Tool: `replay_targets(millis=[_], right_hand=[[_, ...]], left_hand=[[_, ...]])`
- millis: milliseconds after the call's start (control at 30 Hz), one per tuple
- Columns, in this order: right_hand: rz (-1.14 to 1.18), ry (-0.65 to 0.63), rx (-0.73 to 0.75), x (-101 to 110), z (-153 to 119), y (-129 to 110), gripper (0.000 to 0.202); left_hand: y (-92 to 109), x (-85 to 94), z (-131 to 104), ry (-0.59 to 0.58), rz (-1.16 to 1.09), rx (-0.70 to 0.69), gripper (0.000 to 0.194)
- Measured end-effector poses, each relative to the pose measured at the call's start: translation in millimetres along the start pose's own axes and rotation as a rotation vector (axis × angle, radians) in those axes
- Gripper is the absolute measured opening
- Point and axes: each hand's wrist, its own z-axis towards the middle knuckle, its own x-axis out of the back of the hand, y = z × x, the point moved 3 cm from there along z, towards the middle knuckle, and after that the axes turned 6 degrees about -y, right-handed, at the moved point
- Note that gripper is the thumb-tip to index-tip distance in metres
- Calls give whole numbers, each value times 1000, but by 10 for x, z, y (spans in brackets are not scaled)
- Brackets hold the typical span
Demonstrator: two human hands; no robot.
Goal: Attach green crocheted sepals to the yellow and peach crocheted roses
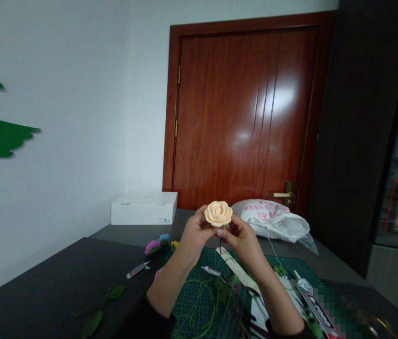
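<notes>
A cream crocheted rose [218, 213] on a thin dark stem is held up above the table, facing me. My left hand [197, 230] closes on its left side, with fingers behind the petals. From the right, my right hand [238, 230] pinches the base just under the bloom, where a bit of green shows. The stem hangs down between both hands. Beneath them a green cutting mat [193, 287] carries a loop of green yarn [213, 301], a small glue tube [211, 270] and a pale strip [237, 269].
Purple, blue and yellow crocheted flowers [152, 246] lie left of the hands, near another glue tube [137, 270]. Green leaves [93, 325] rest at front left. A white box [142, 209] and a white sack [272, 219] stand at the back, before a wooden door [234, 117].
</notes>
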Motion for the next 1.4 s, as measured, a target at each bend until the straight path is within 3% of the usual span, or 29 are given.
replay_targets(millis=[100,200,400,633,867,1267,1400], right_hand=[[73,-49,-33,-52,14,56,24],[122,-66,-47,-115,24,96,26],[216,-118,-71,-222,19,14,30],[343,-122,-100,-233,-38,-87,30],[333,-119,-128,-248,-48,-61,32],[294,-150,-179,-326,-69,11,39],[270,-146,-187,-320,-65,30,40]], left_hand=[[79,23,-1,20,240,-78,11],[160,42,-20,81,473,-159,18],[315,-8,-79,141,658,-272,21],[378,-32,-76,96,562,-255,5],[285,55,-47,139,485,-151,8],[422,128,-47,205,653,-161,16],[325,169,-17,161,583,-78,14]])
